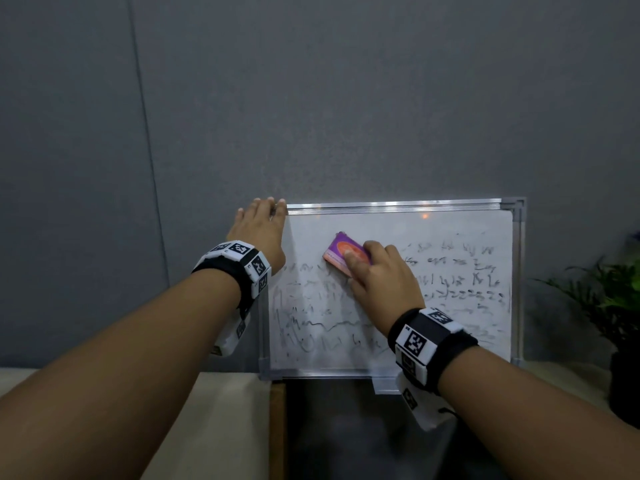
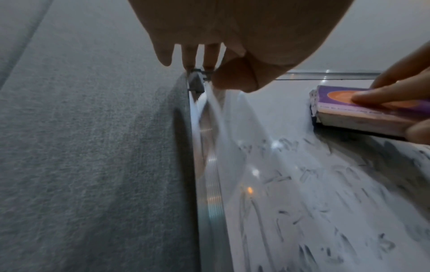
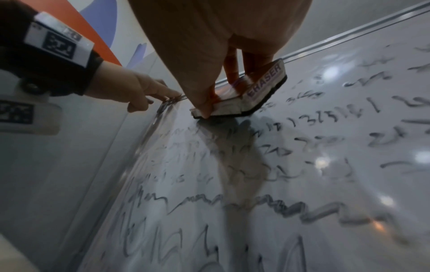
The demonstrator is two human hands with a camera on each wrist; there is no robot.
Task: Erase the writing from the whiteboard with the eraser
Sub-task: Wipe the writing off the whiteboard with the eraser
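Two hands engaged. Right hand (image 1: 379, 271): fingers and thumb curled round the eraser (image 1: 346, 253), felt face pressed flat against the whiteboard (image 1: 450, 237) in the upper left part of the writing field. Purple label facing outward, fingertips (image 3: 229, 73) across the top, thumb along the near edge.

Immediately above and left of the grip: surface largely wiped, faint grey haze only. Below and right of the grip: writing (image 1: 460, 282) in several smeared rows, reaching toward the far right frame and down to the lower edge. Task judged early; most strokes not yet removed.

Further left of the grip: left hand (image 1: 258, 225) at the top left corner of the frame, fingers (image 2: 189, 55) laid over the corner piece, thumb beside it, steadying the board. Board upright, leaning against a grey wall panel (image 1: 311, 98), lower edge resting on a ledge (image 1: 225, 410). Potted plant (image 1: 620, 299) well to the right of the grip, just beyond the right frame.

Likely faults:
- Board sliding or tipping under hard sideways strokes if the left hand loosens; no visible fixing.
- Smearing instead of clearing, caused by a loaded felt or uneven pressure.
- Eraser tilting onto one edge, leaving streaks.
- Long rightward strokes carrying the wrist unit near the plant.
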